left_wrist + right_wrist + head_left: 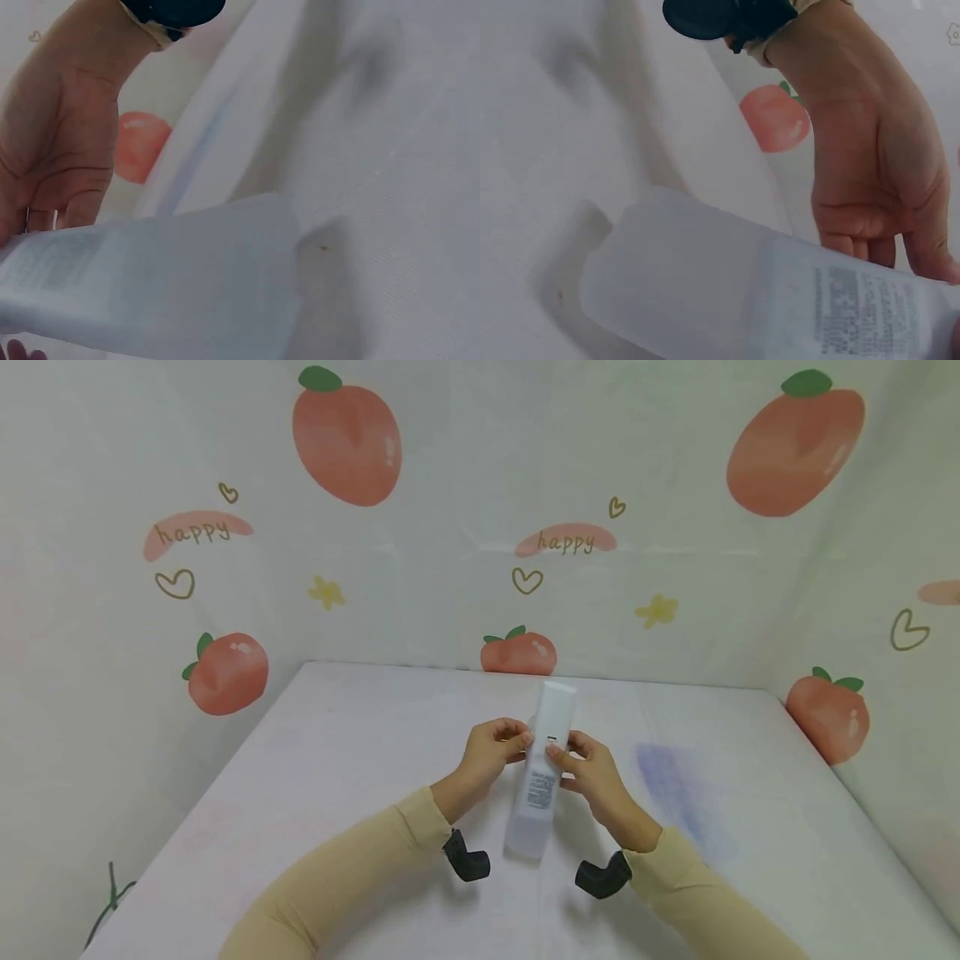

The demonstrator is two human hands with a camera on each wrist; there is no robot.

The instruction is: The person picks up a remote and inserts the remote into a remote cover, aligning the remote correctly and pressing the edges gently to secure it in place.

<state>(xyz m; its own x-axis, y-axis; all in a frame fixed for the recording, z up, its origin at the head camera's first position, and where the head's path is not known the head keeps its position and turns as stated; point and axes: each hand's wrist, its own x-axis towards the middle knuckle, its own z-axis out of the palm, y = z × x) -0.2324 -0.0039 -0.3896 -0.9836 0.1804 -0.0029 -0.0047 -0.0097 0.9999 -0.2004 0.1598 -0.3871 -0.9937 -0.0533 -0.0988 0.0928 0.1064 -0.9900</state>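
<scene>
Head view: two hands hold one tall white bottle (pixel 542 772) over the counter (pixel 337 760).

Its long side points away from the person, cap end far, bottom end close. The left hand (pixel 491 752) pinches it on the left and the right hand (pixel 592 770) pinches it on the right, fingers curled round its upper part. Both hands are just as near, one on each side.
</scene>
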